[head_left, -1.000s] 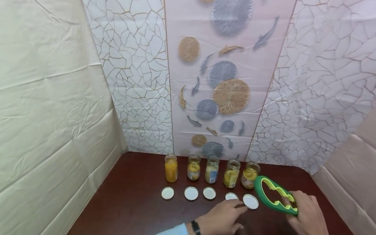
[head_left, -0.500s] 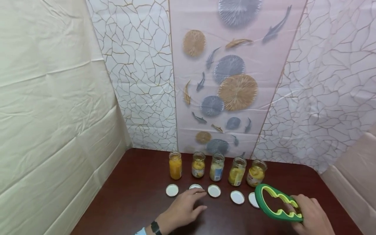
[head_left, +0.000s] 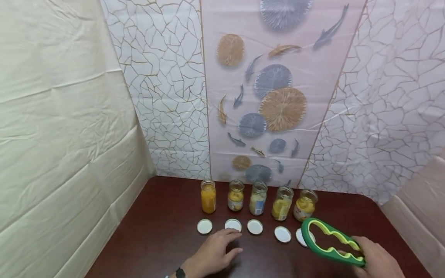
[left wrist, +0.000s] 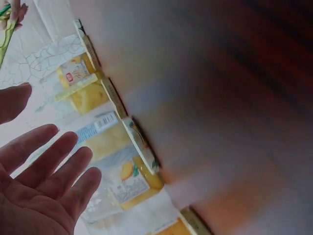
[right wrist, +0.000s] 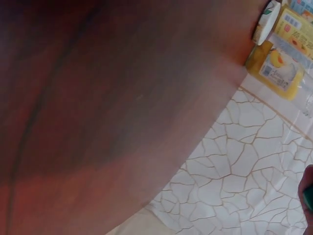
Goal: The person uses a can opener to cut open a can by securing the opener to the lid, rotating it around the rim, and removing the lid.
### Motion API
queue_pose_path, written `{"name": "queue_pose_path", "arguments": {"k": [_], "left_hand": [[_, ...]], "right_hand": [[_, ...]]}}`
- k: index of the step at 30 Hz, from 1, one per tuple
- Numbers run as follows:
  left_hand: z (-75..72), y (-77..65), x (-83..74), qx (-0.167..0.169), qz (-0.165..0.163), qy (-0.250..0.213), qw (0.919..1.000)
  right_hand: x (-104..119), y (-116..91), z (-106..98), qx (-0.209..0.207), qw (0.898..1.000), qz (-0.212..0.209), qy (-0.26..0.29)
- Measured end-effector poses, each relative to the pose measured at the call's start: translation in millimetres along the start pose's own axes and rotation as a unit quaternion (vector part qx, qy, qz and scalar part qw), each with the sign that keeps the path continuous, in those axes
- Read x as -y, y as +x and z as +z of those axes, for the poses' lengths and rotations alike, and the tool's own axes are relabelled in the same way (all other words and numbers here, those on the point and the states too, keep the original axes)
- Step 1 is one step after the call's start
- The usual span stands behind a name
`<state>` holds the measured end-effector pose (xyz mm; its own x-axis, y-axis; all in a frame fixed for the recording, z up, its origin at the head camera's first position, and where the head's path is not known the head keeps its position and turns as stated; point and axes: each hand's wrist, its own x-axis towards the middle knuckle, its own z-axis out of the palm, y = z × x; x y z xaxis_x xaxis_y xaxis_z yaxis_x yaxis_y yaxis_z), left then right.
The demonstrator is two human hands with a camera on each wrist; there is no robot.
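Note:
My left hand (head_left: 212, 255) lies palm down, fingers relaxed and apart, just in front of a white round lid (head_left: 233, 224); nothing is in its grasp. The left wrist view shows the fingers (left wrist: 66, 156) spread with bare air between them. At the right, my right hand (head_left: 379, 259) grips one end of a green jar opener (head_left: 330, 254) with yellow scalloped inner edges. The opener's wide end overlaps the rightmost lid (head_left: 301, 238). Only a sliver of the right hand (right wrist: 305, 178) shows in the right wrist view.
Several uncapped glass jars with yellow or pale contents stand in a row at the back, from an orange jar (head_left: 208, 197) to a squat yellow one (head_left: 305, 205). More lids, such as one (head_left: 255, 227), lie before them on the dark table (head_left: 156, 231). Cloth walls surround it.
My left hand has moved left from the right-hand lids to the second lid from the left, then drawn back slightly. The right hand, with the jar opener, has shifted slightly right. The view also shifted.

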<state>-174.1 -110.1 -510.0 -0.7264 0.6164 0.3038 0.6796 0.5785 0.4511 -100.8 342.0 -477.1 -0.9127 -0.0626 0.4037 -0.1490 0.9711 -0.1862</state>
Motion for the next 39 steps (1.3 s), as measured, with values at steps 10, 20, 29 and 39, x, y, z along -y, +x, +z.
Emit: {"name": "queue_pose_path", "arguments": {"k": [10,20,29,39], "left_hand": [[-12.6,-4.2,-1.1,0.021,-0.032,-0.027,0.9989],[-15.0,-8.0,-1.4,0.007,-0.012,-0.038,0.9992],[-22.2,-7.1,-4.8,0.01,0.002,-0.022,0.9997],[-28.1,-17.2,-6.3,0.008,-0.002,-0.062,0.998]], "right_hand": [[-6,-14,-1,0.083,0.989,0.116,-0.039],[-33,-15,18,0.188,0.957,0.218,-0.046],[-42,-5,28,0.256,0.947,0.195,-0.008],[-41,14,44,0.217,0.967,0.119,-0.056]]}}
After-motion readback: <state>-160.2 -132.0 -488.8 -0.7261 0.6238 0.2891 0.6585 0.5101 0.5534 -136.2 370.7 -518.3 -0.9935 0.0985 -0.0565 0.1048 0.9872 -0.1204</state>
